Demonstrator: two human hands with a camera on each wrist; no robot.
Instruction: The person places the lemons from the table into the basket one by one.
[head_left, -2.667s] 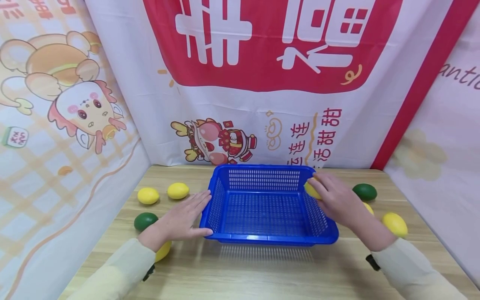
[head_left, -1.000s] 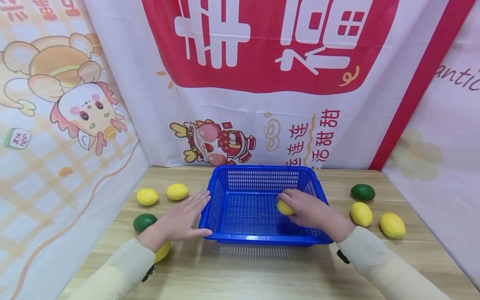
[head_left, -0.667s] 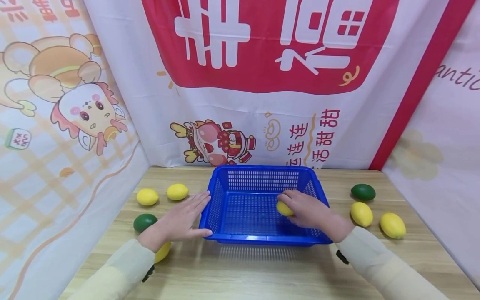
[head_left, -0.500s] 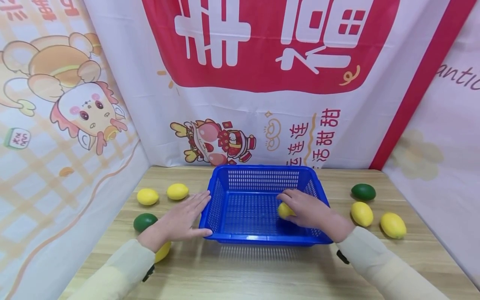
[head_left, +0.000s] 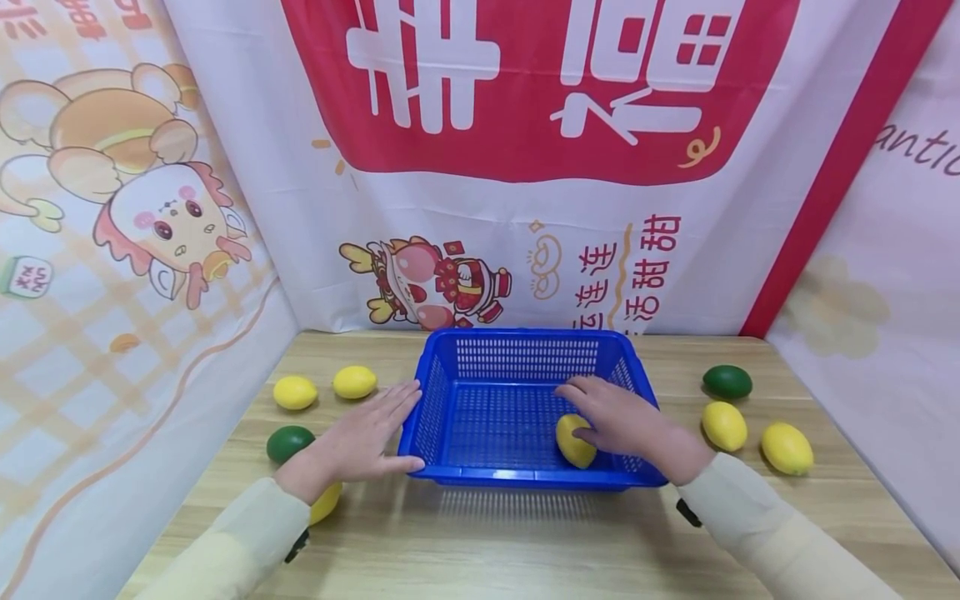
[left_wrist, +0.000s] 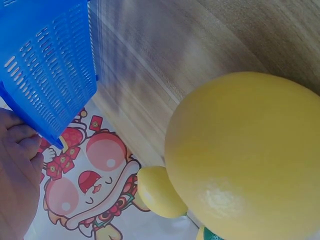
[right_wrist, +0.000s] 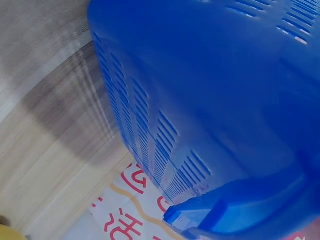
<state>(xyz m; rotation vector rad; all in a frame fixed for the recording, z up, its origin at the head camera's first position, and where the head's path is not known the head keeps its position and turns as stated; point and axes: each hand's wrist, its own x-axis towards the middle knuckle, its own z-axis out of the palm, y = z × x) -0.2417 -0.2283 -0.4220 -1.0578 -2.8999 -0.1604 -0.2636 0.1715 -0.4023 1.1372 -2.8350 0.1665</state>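
I see room down into the left half of the blue basket (head_left: 510, 476). Its right hand (head_left: 615, 414) side's crowded, lemon (head_left: 572, 451) too; left hand (head_left: 363, 437) blocks the left edge.

Both forearms (head_left: 232, 537) extend forward, the left hand (head_left: 363, 437) straight-fingered, thumb spread, the right hand (head_left: 618, 417) with thumb parted from fingers.

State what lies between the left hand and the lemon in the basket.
The head view shows just the blue basket: its left wall, then bare floor.
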